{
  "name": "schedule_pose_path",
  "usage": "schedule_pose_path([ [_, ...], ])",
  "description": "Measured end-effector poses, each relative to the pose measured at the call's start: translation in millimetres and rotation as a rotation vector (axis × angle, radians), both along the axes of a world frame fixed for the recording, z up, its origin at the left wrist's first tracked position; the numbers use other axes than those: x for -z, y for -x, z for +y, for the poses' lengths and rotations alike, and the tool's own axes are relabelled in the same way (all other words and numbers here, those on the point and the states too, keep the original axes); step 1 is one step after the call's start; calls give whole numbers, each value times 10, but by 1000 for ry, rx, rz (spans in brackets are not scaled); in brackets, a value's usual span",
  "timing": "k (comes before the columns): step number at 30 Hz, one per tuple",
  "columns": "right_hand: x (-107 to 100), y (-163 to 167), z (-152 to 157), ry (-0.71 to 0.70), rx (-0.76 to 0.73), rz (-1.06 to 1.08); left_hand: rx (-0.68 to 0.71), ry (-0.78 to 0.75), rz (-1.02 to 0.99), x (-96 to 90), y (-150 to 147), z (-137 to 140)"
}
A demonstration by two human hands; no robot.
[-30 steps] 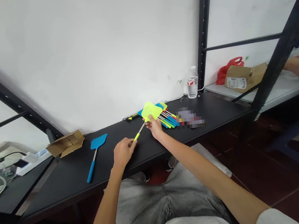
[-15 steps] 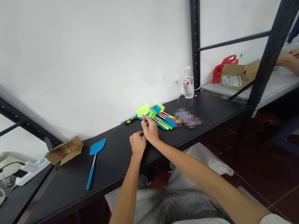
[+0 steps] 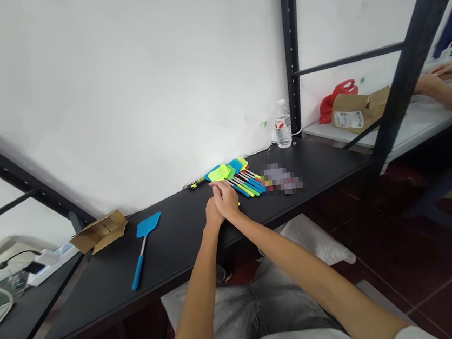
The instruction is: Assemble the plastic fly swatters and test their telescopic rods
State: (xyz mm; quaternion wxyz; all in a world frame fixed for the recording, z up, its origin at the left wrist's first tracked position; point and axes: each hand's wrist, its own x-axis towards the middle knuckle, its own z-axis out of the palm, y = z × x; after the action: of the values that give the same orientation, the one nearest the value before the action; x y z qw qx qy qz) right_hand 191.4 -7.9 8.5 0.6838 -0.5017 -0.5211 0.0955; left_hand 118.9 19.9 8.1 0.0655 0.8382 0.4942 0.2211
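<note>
My left hand [image 3: 214, 214] and my right hand [image 3: 226, 199] are pressed together at the near side of a pile of fly swatters. Curled fingers of the right hand are at a yellow-green fly swatter [image 3: 219, 173], whose mesh head shows just beyond them; its shaft is hidden by the hand. A small yellow tip [image 3: 238, 204] peeks out beside the right hand. The left fingers are hidden behind the right hand. Several other swatters [image 3: 247, 180], with blue, green and yellow handles, lie side by side to the right. A single blue fly swatter [image 3: 148, 225] lies apart on the left.
The black table [image 3: 177, 245] runs along a white wall. An open cardboard box [image 3: 100, 233] and a power strip [image 3: 53, 265] are left. A water bottle [image 3: 283, 125] stands back right, near a blurred patch [image 3: 280, 178]. Beyond the black post, another person's hands [image 3: 432, 80] show.
The yellow-green swatter head has dropped from a raised position to lie lower over the pile. My left hand has moved right, against my right hand.
</note>
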Motion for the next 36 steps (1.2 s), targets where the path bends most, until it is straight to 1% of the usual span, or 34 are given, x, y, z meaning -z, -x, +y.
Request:
schedule_pose_path([
  [2,9,-2,7,3,27,-11,92,-23,-24,25,9,24],
  [3,15,-3,11,4,35,-18,110,-47,-23,33,19,29],
  [6,36,-4,24,25,27,-54,82,-155,64,39,138,19],
  [8,48,-3,33,52,16,-79,30,-224,145,27,342,-5],
  [10,52,1,40,71,11,-105,-82,-265,197,8,661,-40],
  [12,48,6,44,82,6,-128,-247,-292,239,-11,1061,-84],
  [15,39,13,53,98,-5,-144,-575,-325,264,-29,1670,-159],
  [17,40,14,63,99,-10,-148,-802,-317,263,-31,1982,-207],
  [19,47,11,73,99,-11,-152,-888,-245,279,-27,2171,-245],
  [21,58,6,79,108,-14,-153,-881,-189,288,-24,2240,-263],
  [24,70,-4,81,117,-44,-163,-822,-157,277,-31,2219,-253],
  [28,84,-7,90,125,-63,-177,-748,-171,242,-47,2186,-220],
  [31,105,-1,115,129,-64,-180,-722,-169,197,-61,2167,-195],
  [33,118,4,132,130,-74,-181,-687,-167,163,-84,2099,-174],
  [36,129,13,139,115,-117,-180,-566,-218,99,-145,1859,-136],
])
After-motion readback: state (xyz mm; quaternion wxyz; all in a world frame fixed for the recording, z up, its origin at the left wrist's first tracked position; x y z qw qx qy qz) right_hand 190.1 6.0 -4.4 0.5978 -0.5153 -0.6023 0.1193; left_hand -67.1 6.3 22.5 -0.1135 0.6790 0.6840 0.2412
